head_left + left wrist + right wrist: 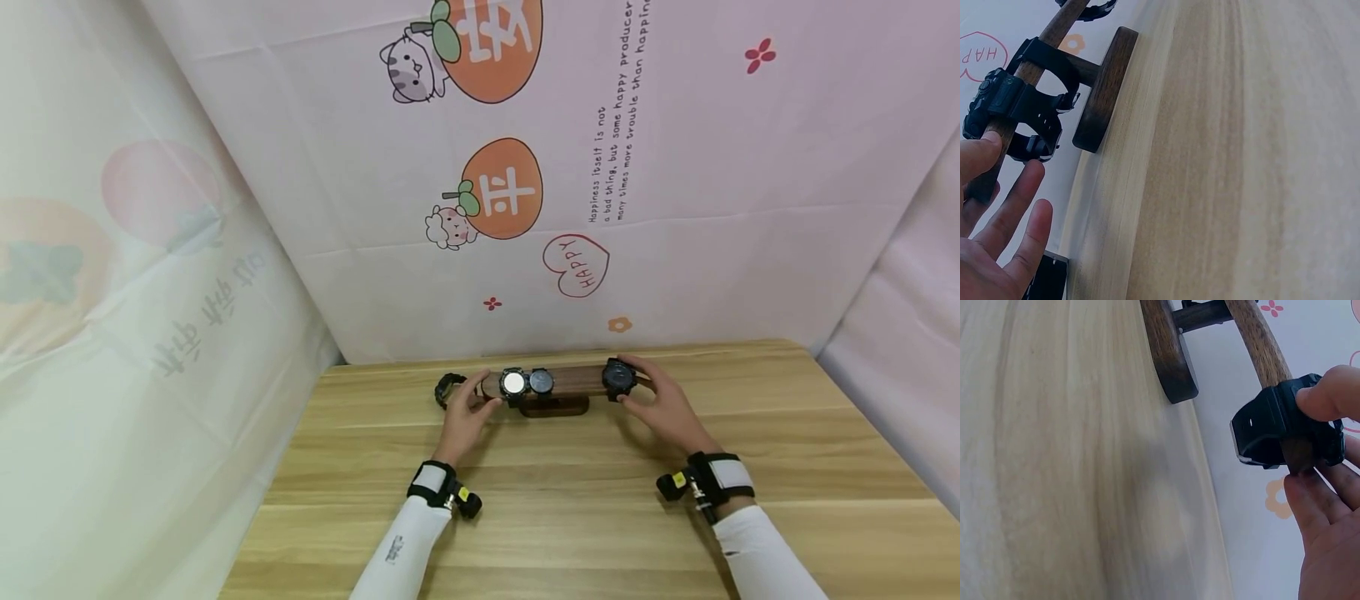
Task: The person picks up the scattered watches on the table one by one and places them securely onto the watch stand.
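Note:
A dark wooden watch stand (577,381) has a horizontal bar above a small base (1107,94). My left hand (463,419) pinches the bar's left end, thumb in front, with other fingers spread below in the left wrist view. Beside it hang a wristwatch with a bright white-looking face (513,382) and a dark-faced wristwatch (541,382). At the right end, my right hand (663,406) holds a black wristwatch (1279,422) that is looped round the bar. Its thumb presses the strap, and its fingertips touch the bar's end.
Another black wristwatch (447,388) lies on the wooden table (555,508), just left of my left hand. A printed white cloth (375,300) hangs behind the table's back edge, with more cloth at both sides.

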A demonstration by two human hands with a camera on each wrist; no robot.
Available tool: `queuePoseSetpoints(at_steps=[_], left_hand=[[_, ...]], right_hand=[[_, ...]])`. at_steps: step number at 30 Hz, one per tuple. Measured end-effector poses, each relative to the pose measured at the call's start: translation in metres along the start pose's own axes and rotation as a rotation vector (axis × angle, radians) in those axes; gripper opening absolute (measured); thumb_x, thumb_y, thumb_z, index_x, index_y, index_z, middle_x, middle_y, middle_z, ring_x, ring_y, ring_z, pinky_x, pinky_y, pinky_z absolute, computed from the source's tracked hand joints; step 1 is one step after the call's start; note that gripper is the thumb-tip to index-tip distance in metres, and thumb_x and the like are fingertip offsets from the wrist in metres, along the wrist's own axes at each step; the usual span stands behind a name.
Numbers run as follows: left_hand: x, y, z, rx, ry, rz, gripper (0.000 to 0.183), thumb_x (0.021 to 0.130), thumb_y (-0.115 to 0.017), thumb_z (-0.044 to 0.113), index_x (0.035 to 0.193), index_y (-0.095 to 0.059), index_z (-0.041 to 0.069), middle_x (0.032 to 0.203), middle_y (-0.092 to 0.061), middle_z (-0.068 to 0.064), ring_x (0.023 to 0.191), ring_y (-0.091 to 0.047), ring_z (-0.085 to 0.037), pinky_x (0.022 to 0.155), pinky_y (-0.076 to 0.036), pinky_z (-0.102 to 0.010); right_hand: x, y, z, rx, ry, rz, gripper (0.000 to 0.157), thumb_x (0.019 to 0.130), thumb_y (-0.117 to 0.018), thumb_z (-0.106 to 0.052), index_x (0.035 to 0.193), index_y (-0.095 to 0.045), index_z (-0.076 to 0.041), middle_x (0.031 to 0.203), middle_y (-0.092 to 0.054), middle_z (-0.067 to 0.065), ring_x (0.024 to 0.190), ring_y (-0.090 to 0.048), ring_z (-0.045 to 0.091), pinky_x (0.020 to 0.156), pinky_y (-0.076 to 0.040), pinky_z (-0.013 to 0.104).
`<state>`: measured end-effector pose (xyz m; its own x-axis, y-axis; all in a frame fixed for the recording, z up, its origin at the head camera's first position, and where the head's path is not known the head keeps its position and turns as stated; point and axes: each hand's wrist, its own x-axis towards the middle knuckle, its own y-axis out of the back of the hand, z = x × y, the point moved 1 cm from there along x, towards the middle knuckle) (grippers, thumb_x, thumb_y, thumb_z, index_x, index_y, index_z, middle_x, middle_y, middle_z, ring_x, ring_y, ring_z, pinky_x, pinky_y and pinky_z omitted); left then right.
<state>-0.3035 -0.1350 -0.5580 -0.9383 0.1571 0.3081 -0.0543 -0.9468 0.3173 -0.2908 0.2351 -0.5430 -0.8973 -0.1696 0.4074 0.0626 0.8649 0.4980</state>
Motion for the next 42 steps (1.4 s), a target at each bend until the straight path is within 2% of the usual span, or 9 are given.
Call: queuePoseSetpoints(at_steps=[2,4,7,16,22,25,29,34,42], left_hand=[[0.0,0.0,0.0,0.003,0.003,-0.001,0.061,0.1,-0.076,0.017,0.156,-0.053,0.006,0.159,-0.052,-0.017,0.114,-0.07,-0.041,0.099,-0.059,-0.04],[-0.001,0.0,0.0,0.006,0.007,-0.004,0.06,0.101,-0.076,0.017,0.156,-0.053,0.008,0.16,-0.052,-0.016,0.114,-0.071,-0.041,0.099,-0.059,-0.038],[-0.001,0.001,0.001,0.016,0.001,-0.008,0.06,0.101,-0.075,0.017,0.156,-0.053,0.01,0.16,-0.052,-0.017,0.115,-0.071,-0.04,0.098,-0.059,-0.035],[-0.001,0.002,0.0,0.014,-0.005,-0.027,0.059,0.102,-0.074,0.019,0.157,-0.053,0.013,0.161,-0.05,-0.016,0.114,-0.071,-0.041,0.09,-0.058,-0.027],[0.0,0.002,0.0,0.018,-0.025,-0.015,0.06,0.101,-0.075,0.017,0.156,-0.052,0.005,0.16,-0.051,-0.019,0.112,-0.072,-0.041,0.089,-0.058,-0.025],[-0.001,0.002,-0.001,0.02,-0.034,-0.006,0.06,0.101,-0.075,0.016,0.155,-0.053,0.006,0.159,-0.052,-0.019,0.111,-0.072,-0.041,0.09,-0.059,-0.027],[-0.001,0.001,-0.002,0.02,-0.031,-0.008,0.06,0.101,-0.075,0.016,0.155,-0.054,0.008,0.16,-0.052,-0.018,0.111,-0.072,-0.04,0.092,-0.06,-0.031],[0.0,0.001,-0.002,0.022,-0.037,-0.008,0.06,0.101,-0.075,0.016,0.155,-0.052,0.003,0.16,-0.052,-0.018,0.111,-0.072,-0.04,0.096,-0.06,-0.036],[-0.001,0.0,-0.002,0.031,-0.025,-0.018,0.062,0.101,-0.074,0.017,0.157,-0.05,0.004,0.162,-0.05,-0.017,0.112,-0.071,-0.04,0.095,-0.059,-0.034]], right_hand=[[0.001,-0.001,0.0,-0.016,0.0,-0.007,0.069,0.095,-0.078,0.001,0.157,-0.049,-0.004,0.158,-0.051,0.021,0.141,-0.05,0.042,0.117,-0.049,0.047],[0.002,-0.003,0.0,-0.022,-0.001,-0.011,0.069,0.094,-0.077,0.002,0.156,-0.049,-0.003,0.158,-0.052,0.022,0.142,-0.05,0.044,0.113,-0.048,0.061],[0.004,-0.006,-0.001,-0.016,0.001,-0.016,0.068,0.094,-0.076,0.004,0.156,-0.049,-0.002,0.157,-0.052,0.024,0.141,-0.05,0.047,0.111,-0.047,0.068],[0.009,-0.013,-0.008,-0.021,-0.016,-0.036,0.068,0.094,-0.075,0.003,0.156,-0.048,-0.002,0.157,-0.052,0.026,0.14,-0.051,0.048,0.11,-0.044,0.069],[0.01,-0.016,-0.009,-0.046,-0.014,-0.039,0.07,0.092,-0.078,0.003,0.157,-0.049,-0.003,0.155,-0.054,0.025,0.136,-0.054,0.043,0.108,-0.046,0.06],[0.01,-0.017,-0.009,-0.05,-0.004,-0.04,0.071,0.092,-0.079,0.002,0.156,-0.05,-0.004,0.153,-0.055,0.025,0.135,-0.055,0.042,0.107,-0.046,0.058],[0.011,-0.019,-0.009,-0.049,0.003,-0.043,0.071,0.091,-0.079,0.001,0.156,-0.051,-0.004,0.153,-0.055,0.025,0.135,-0.055,0.044,0.109,-0.045,0.062],[0.012,-0.021,-0.008,-0.059,0.003,-0.047,0.07,0.092,-0.079,0.0,0.156,-0.051,-0.005,0.152,-0.055,0.026,0.138,-0.052,0.047,0.114,-0.041,0.068],[0.012,-0.022,-0.007,-0.094,-0.003,-0.038,0.07,0.092,-0.081,-0.005,0.156,-0.053,-0.011,0.15,-0.056,0.025,0.138,-0.05,0.047,0.115,-0.038,0.071]])
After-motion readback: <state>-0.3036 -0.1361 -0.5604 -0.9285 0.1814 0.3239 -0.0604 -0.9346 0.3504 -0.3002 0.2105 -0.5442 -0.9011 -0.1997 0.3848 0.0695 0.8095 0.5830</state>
